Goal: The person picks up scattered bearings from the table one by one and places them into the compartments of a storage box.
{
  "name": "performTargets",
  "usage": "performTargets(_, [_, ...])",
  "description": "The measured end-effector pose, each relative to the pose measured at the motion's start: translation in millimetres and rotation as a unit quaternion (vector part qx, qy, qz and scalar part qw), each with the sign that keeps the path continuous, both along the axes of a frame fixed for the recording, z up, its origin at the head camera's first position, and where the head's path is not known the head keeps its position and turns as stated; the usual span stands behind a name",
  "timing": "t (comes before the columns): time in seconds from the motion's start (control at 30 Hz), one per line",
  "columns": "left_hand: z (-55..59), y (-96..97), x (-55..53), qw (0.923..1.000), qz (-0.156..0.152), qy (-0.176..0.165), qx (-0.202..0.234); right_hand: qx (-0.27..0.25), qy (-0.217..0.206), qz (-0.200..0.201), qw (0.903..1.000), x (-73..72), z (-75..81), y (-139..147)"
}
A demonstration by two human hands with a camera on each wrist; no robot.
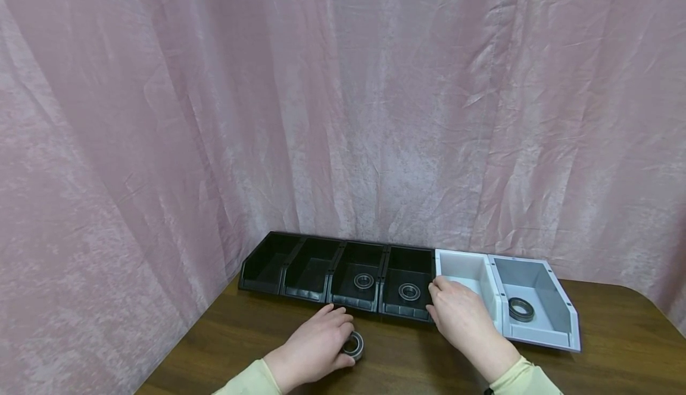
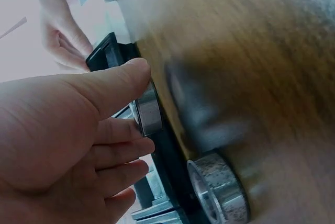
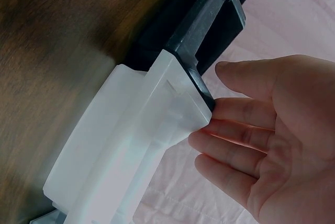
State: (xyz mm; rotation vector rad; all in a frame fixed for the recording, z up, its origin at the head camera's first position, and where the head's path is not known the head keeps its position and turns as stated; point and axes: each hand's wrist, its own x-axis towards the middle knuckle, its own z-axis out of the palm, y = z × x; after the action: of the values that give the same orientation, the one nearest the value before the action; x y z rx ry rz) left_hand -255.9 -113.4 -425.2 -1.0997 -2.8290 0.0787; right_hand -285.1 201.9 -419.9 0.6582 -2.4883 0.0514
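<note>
My left hand (image 1: 320,347) pinches a metal ball bearing (image 2: 151,113) between thumb and forefinger, just in front of the row of black bins (image 1: 308,294). On the wooden table beside that hand, a second bearing (image 2: 222,185) shows in the left wrist view; the hand hides it in the head view. My right hand (image 1: 463,314) has its fingers extended, fingertips right at the edge where the last black bin meets the white bin (image 3: 125,124). Nothing is held in it. Two bearings lie in separate black bins, one bearing (image 1: 363,281) left of the other bearing (image 1: 409,292).
At the right end stands a grey bin (image 1: 552,305) with a darker ring (image 1: 521,310) inside. A pink curtain (image 1: 375,115) hangs close behind the bins. The wooden table (image 1: 632,335) extends to the right and in front.
</note>
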Motion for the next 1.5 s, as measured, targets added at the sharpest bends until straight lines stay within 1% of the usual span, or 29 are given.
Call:
performTargets(0.17, [5.9, -1.4, 0.7, 1.0000, 0.002, 0.007, 0.005, 0.000, -0.005, -0.001, 1.0000, 0.8, 0.3, -0.2])
performTargets(0.4, [9.9, -2.3, 2.5, 0.9992, -0.010, 0.039, 0.005, 0.003, -0.012, -0.007, 0.9999, 2.2, 0.4, -0.6])
performTargets(0.67, [14.7, -2.0, 4.7, 0.9994, 0.001, 0.035, 0.008, 0.001, -0.009, -0.007, 0.9999, 3.2, -0.5, -0.8])
performTargets(1.0, [22.1, -3.7, 6.4, 0.9976, -0.008, 0.067, 0.016, -0.004, 0.009, 0.002, 0.9999, 2.0, -1.6, 0.0])
performTargets(1.07, [23.8, -4.2, 6.5, 0.9974, -0.008, 0.069, 0.018, -0.005, 0.013, 0.003, 0.9999, 1.7, -1.9, 0.2])
performTargets(1.3, [29.9, -4.2, 4.7, 0.9980, 0.002, 0.058, 0.025, -0.004, 0.015, 0.002, 0.9999, 0.7, -1.9, 0.3])
performTargets(1.5, [34.7, -6.1, 3.7, 0.9966, -0.002, 0.075, 0.034, -0.008, 0.018, 0.003, 0.9998, 0.6, -1.2, 0.2])
